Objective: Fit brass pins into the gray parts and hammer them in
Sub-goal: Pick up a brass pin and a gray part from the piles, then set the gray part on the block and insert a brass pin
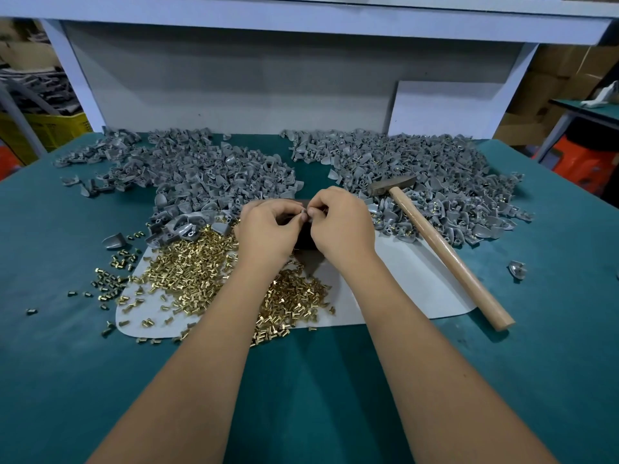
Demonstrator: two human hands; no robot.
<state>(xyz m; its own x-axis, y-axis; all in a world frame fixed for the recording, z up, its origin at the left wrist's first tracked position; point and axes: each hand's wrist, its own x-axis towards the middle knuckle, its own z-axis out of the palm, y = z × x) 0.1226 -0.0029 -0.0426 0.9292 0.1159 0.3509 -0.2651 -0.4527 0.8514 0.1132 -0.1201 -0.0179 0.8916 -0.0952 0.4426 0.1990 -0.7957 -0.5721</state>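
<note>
Head view: a small gray plastic part (304,214) is pinched between the left hand (268,231) and right hand (341,226), brought together above the heaped brass pins (197,266). The wooden-handled steel hammer (435,242) lies unheld at right. If seated crookedly, a pin could be bent when struck.

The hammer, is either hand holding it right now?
No, the hammer lies on the table with its head on the right-hand pile of gray parts, while the left hand and right hand meet apart from it.
</note>
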